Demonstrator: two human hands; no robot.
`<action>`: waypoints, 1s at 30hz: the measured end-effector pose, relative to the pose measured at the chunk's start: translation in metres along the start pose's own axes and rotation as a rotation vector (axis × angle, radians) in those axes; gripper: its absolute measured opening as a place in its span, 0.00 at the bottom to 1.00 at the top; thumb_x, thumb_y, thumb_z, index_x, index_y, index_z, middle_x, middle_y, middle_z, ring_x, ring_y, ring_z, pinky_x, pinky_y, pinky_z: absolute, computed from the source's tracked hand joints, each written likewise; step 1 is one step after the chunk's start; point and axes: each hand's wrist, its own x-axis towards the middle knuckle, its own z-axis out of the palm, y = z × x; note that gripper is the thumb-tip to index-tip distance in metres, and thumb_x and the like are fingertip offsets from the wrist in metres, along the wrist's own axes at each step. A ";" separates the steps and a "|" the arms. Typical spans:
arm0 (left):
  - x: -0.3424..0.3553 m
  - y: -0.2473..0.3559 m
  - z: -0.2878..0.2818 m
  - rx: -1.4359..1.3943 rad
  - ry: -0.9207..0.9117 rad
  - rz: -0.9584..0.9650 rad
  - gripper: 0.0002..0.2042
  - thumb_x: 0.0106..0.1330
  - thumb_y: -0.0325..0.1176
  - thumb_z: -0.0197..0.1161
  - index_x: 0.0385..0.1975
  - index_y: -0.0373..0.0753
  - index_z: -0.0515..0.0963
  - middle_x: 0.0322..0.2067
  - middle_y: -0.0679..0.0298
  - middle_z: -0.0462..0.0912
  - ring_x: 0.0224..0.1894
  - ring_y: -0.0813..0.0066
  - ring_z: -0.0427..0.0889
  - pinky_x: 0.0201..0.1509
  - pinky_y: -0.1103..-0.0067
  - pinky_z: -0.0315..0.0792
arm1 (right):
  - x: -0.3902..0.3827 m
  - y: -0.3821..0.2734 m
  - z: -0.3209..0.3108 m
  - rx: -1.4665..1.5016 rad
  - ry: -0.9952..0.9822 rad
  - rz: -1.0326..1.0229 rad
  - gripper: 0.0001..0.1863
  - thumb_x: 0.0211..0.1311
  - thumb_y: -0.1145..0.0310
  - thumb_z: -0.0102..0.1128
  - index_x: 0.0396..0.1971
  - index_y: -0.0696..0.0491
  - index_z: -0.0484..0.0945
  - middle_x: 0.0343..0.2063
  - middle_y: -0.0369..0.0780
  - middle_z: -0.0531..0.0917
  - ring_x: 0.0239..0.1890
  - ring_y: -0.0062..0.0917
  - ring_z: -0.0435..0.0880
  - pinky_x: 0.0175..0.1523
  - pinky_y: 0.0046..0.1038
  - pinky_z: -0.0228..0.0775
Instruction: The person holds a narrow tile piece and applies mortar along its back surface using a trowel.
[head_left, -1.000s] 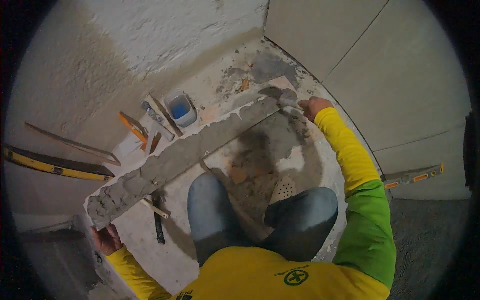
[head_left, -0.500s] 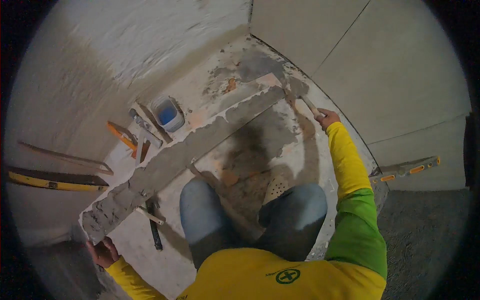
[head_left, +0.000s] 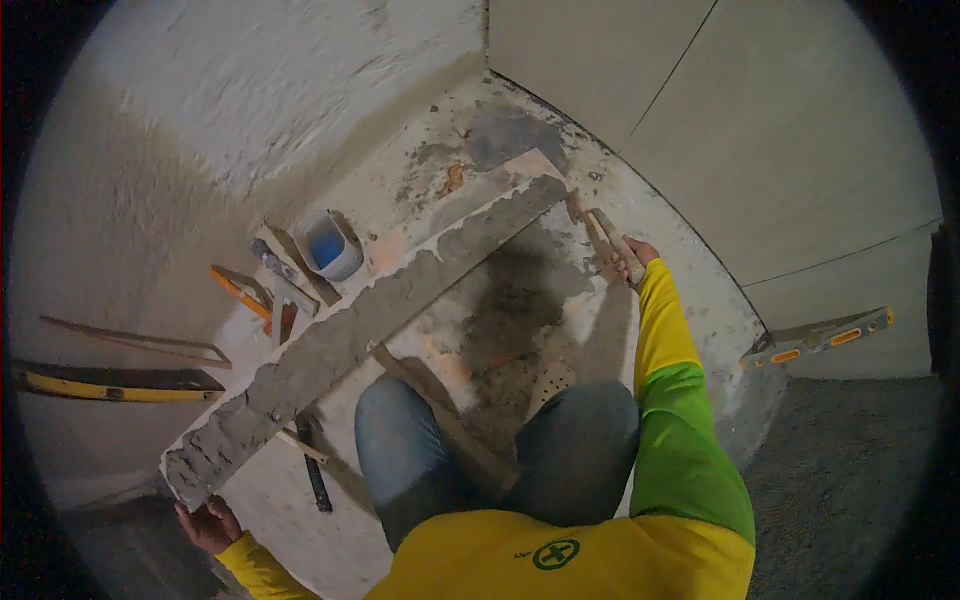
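A long narrow strip (head_left: 385, 305), its upper face coated in grey mortar, runs diagonally from near left to far centre. My left hand (head_left: 210, 526) grips its near-left end, fingers partly hidden beneath the edge. Rougher, ridged mortar covers that end, while the far part looks smoother. Off the strip's far end, my right hand (head_left: 637, 262) is closed round a trowel (head_left: 601, 232). Its blade points away from me and its exact shape is hard to make out.
Beyond the strip stand a white bucket (head_left: 345, 262) with blue inside, a grey-handled tool (head_left: 285, 275) and an orange tool (head_left: 240, 290). A black-handled tool (head_left: 318, 478) lies on the near side. Spirit levels, one yellow (head_left: 120, 390) and one grey-and-orange (head_left: 830, 338), are at either side.
My right hand has drawn the trowel slightly nearer and left, turning it. My left hand stays at the strip's near end.
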 end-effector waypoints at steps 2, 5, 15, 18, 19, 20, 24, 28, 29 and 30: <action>0.006 0.004 -0.011 -0.002 -0.013 0.004 0.17 0.69 0.46 0.51 0.40 0.36 0.74 0.17 0.56 0.70 0.18 0.68 0.68 0.23 0.78 0.65 | 0.012 0.000 -0.001 -0.020 0.001 -0.001 0.18 0.69 0.51 0.42 0.42 0.49 0.71 0.21 0.36 0.76 0.13 0.20 0.70 0.15 0.22 0.63; 0.022 0.002 -0.042 -0.004 -0.187 -0.011 0.16 0.69 0.44 0.52 0.40 0.35 0.75 0.24 0.55 0.75 0.20 0.68 0.71 0.24 0.79 0.68 | 0.034 -0.004 -0.016 0.065 -0.054 0.047 0.21 0.70 0.50 0.41 0.40 0.52 0.74 0.23 0.38 0.79 0.14 0.23 0.71 0.16 0.27 0.64; 0.011 0.003 -0.024 0.001 -0.376 -0.122 0.15 0.67 0.40 0.55 0.43 0.34 0.76 0.36 0.56 0.81 0.26 0.68 0.78 0.28 0.80 0.74 | 0.032 0.017 -0.033 0.070 -0.221 0.127 0.20 0.69 0.48 0.41 0.45 0.47 0.73 0.20 0.34 0.75 0.12 0.18 0.68 0.13 0.21 0.60; 0.013 0.008 -0.045 0.071 -0.189 0.035 0.15 0.67 0.40 0.55 0.43 0.33 0.76 0.35 0.56 0.82 0.24 0.69 0.77 0.26 0.80 0.72 | -0.001 0.005 -0.004 -0.080 -0.207 0.139 0.20 0.68 0.48 0.42 0.45 0.47 0.74 0.19 0.34 0.75 0.10 0.19 0.66 0.12 0.21 0.59; 0.016 0.007 -0.048 0.090 -0.131 0.074 0.16 0.67 0.40 0.55 0.43 0.33 0.76 0.34 0.57 0.82 0.24 0.69 0.76 0.25 0.80 0.71 | -0.014 -0.004 -0.001 -0.134 -0.199 0.147 0.20 0.68 0.47 0.43 0.45 0.46 0.74 0.19 0.34 0.76 0.09 0.19 0.66 0.12 0.21 0.59; 0.019 0.005 -0.048 0.098 -0.192 0.038 0.16 0.67 0.40 0.55 0.42 0.32 0.75 0.32 0.56 0.81 0.23 0.69 0.76 0.25 0.80 0.71 | -0.021 -0.012 0.000 -0.189 -0.190 0.151 0.20 0.68 0.47 0.43 0.45 0.46 0.74 0.19 0.35 0.76 0.09 0.19 0.66 0.12 0.20 0.58; 0.024 0.001 -0.045 0.054 -0.282 -0.036 0.17 0.69 0.42 0.53 0.40 0.31 0.76 0.26 0.55 0.79 0.21 0.70 0.74 0.24 0.79 0.70 | 0.000 -0.025 0.001 -0.142 -0.136 0.134 0.20 0.68 0.47 0.43 0.45 0.47 0.74 0.19 0.35 0.76 0.10 0.20 0.67 0.13 0.23 0.60; 0.033 0.002 -0.061 0.065 -0.220 -0.016 0.18 0.70 0.44 0.51 0.39 0.32 0.75 0.23 0.55 0.77 0.20 0.70 0.72 0.23 0.79 0.69 | -0.005 -0.045 0.027 -0.394 -0.111 0.213 0.20 0.68 0.47 0.44 0.43 0.48 0.74 0.19 0.36 0.76 0.13 0.22 0.71 0.16 0.26 0.63; 0.033 0.001 -0.060 0.060 -0.230 -0.021 0.18 0.69 0.44 0.52 0.39 0.32 0.75 0.25 0.55 0.78 0.20 0.71 0.71 0.23 0.80 0.68 | -0.009 -0.048 0.029 -0.479 -0.130 0.218 0.19 0.68 0.48 0.45 0.41 0.48 0.75 0.19 0.37 0.76 0.14 0.23 0.72 0.16 0.27 0.64; 0.030 0.000 -0.057 0.057 -0.237 -0.023 0.18 0.68 0.44 0.53 0.40 0.32 0.75 0.26 0.55 0.79 0.19 0.71 0.70 0.23 0.80 0.66 | -0.017 -0.049 0.037 -0.480 -0.129 0.217 0.19 0.68 0.48 0.45 0.41 0.48 0.75 0.19 0.37 0.76 0.14 0.23 0.72 0.16 0.27 0.64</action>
